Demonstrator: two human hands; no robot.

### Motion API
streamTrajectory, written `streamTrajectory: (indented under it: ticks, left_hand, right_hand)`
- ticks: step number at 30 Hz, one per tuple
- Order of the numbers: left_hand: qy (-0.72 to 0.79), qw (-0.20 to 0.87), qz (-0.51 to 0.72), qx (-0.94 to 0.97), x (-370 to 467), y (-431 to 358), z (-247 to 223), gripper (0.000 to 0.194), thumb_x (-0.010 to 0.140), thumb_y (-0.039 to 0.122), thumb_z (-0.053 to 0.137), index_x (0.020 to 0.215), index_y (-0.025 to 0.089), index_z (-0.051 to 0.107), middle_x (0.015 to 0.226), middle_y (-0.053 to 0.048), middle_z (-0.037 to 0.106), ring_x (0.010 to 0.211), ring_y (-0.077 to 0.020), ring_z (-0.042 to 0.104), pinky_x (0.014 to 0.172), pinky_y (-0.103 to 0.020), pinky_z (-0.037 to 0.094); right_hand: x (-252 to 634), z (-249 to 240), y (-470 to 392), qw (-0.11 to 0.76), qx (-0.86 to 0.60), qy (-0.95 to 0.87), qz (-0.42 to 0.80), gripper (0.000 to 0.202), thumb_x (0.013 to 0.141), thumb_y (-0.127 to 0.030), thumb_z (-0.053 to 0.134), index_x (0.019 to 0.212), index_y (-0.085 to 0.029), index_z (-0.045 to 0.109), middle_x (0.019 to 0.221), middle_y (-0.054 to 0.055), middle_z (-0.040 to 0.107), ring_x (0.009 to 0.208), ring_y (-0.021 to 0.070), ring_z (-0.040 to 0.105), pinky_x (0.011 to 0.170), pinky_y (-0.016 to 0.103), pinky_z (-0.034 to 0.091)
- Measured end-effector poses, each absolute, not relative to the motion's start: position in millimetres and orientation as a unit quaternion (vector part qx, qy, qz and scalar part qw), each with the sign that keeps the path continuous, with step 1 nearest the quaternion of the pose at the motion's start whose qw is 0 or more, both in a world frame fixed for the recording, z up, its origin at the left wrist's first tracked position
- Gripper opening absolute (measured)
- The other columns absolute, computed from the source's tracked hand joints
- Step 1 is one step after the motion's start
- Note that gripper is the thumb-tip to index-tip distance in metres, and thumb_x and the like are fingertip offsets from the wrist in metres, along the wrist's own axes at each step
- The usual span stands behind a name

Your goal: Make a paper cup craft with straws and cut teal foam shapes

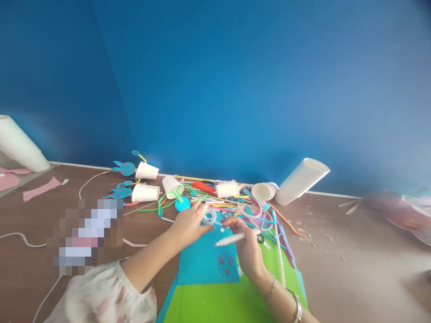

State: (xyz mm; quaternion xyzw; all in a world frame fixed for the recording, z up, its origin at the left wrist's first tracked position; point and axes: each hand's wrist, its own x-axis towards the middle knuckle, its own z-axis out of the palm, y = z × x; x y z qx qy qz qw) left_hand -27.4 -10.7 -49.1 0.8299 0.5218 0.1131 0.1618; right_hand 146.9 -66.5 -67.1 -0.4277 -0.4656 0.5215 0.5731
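Your left hand [191, 224] grips the clear tape roll [204, 218] between thumb and fingers at the far edge of the blue sheet [200, 262]; your right hand [248, 249] holds the white marker [230, 239], fingertips near the roll. Likely step: dispensing tape. Steady the roll, pull evenly, keep the marker clear of the drawn face [226, 265].

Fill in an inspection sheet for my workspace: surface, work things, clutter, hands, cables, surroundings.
Surface: blue paper over green paper on brown floor.
Work things: tape roll, white pen; face drawn on the blue paper.
Clutter: colourful strips, white cups beyond the papers.
Hands: left hand holds tape roll; right hand holds pen.
Cables: white cord, floor, left side; ends unclear.
Surroundings: blue wall behind.
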Motion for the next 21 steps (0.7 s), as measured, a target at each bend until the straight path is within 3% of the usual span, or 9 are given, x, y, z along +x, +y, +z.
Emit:
streamTrajectory:
  ticks: [4, 9, 16, 21]
  left_hand:
    - [0.546, 0.126, 0.051, 0.827, -13, -3, -51, 0.042, 0.082, 0.042, 0.054, 0.112, 0.013, 0.052, 0.115, -0.015, 0.053, 0.091, -0.0298, 0.064, 0.072, -0.037, 0.05]
    - [0.538, 0.125, 0.057, 0.831, -18, -8, -52, 0.03, 0.081, 0.031, 0.053, 0.108, 0.018, 0.051, 0.113, -0.012, 0.054, 0.089, -0.0277, 0.064, 0.071, -0.036, 0.051]
    - [0.543, 0.137, 0.091, 0.823, -21, -12, -57, 0.049, 0.079, 0.026, 0.055, 0.124, 0.018, 0.037, 0.126, -0.014, 0.05, 0.101, -0.029, 0.061, 0.075, -0.035, 0.05]
    - [0.493, 0.241, 0.131, 0.826, -33, -52, -50, 0.06, 0.072, 0.022, 0.059, 0.126, 0.027, 0.034, 0.127, -0.008, 0.048, 0.098, -0.025, 0.061, 0.078, -0.033, 0.048]
  right_hand:
    - [149, -65, -65, 0.596, -0.369, -0.378, 0.605, 0.035, 0.087, -0.038, 0.039, 0.074, -0.021, 0.067, 0.079, 0.004, 0.061, 0.088, 0.0241, 0.056, 0.093, 0.041, 0.041]
    - [150, -75, -58, 0.585, -0.313, -0.254, 0.704, 0.028, 0.081, -0.038, 0.052, 0.071, -0.018, 0.069, 0.07, 0.004, 0.063, 0.074, 0.0214, 0.056, 0.082, 0.038, 0.046]
    - [153, -83, -54, 0.586, -0.301, -0.217, 0.72, 0.028, 0.08, -0.035, 0.053, 0.069, -0.016, 0.071, 0.066, 0.005, 0.065, 0.071, 0.0204, 0.058, 0.081, 0.035, 0.047]
    - [151, -83, -54, 0.594, -0.307, -0.21, 0.713, 0.028, 0.078, -0.034, 0.053, 0.068, -0.015, 0.071, 0.064, 0.005, 0.064, 0.069, 0.0198, 0.057, 0.08, 0.034, 0.046]
